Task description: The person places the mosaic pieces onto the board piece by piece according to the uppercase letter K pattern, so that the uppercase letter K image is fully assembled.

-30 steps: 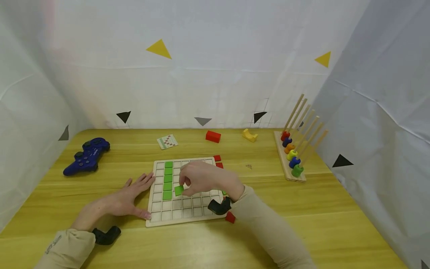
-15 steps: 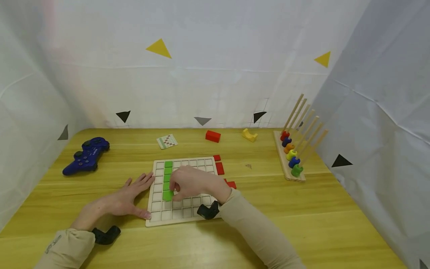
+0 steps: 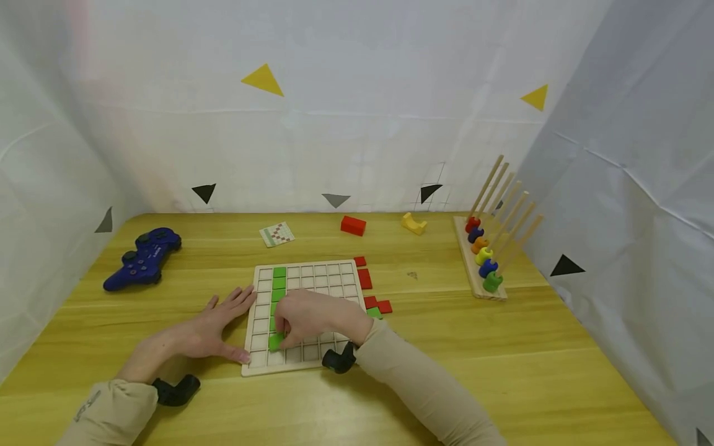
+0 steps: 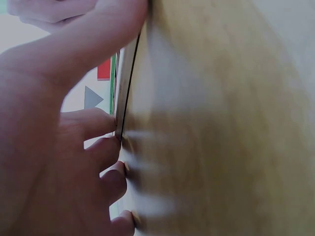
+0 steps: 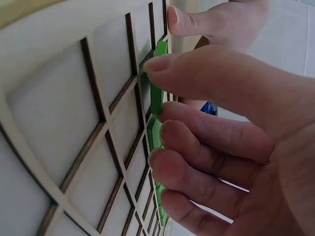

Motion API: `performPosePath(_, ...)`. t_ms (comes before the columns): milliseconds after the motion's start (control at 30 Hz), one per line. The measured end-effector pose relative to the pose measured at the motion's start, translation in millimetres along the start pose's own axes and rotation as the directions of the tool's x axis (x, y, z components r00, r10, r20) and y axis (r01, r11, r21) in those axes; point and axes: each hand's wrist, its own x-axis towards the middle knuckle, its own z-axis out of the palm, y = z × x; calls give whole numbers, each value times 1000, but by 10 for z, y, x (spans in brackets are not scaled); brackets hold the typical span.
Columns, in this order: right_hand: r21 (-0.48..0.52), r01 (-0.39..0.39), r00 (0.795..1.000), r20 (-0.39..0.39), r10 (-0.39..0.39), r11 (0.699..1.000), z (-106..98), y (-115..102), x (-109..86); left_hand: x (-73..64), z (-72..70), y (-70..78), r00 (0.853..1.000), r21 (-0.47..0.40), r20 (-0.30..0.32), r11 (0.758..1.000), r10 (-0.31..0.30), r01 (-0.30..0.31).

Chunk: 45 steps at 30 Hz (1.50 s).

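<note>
A wooden grid board lies on the table, with a column of green square tiles in its second column from the left. My right hand is over the lower end of that column. In the right wrist view, its thumb and index finger pinch a green tile, which stands slightly proud of the grid. My left hand lies with fingers spread along the board's left edge, fingertips and thumb touching it. The right hand hides part of the column in the head view.
Red tiles and a green tile lie along the board's right edge. Behind are a pattern card, a red block and a yellow curved block. A blue game controller sits left, a peg stand right.
My right hand has carried the green tile left onto the column, then down towards the near side, to the cell below the other green tiles. The left hand has stayed put.
</note>
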Motion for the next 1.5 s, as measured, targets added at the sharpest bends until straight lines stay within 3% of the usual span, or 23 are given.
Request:
performPosePath(300, -13, -33, 999, -29, 33, 999, 24, -4, 5, 8, -16, 3, 1000, -3, 2, 1000, -3, 3)
performPosePath(600, 61, -74, 997, -28, 76, 995, -3, 18, -2, 7, -28, 15, 1000, -7, 2, 1000, 2, -2)
performPosePath(1500, 7, -48, 998, -32, 48, 999, 2, 4, -36, -7, -13, 21, 1000, 1, 7, 1000, -9, 9)
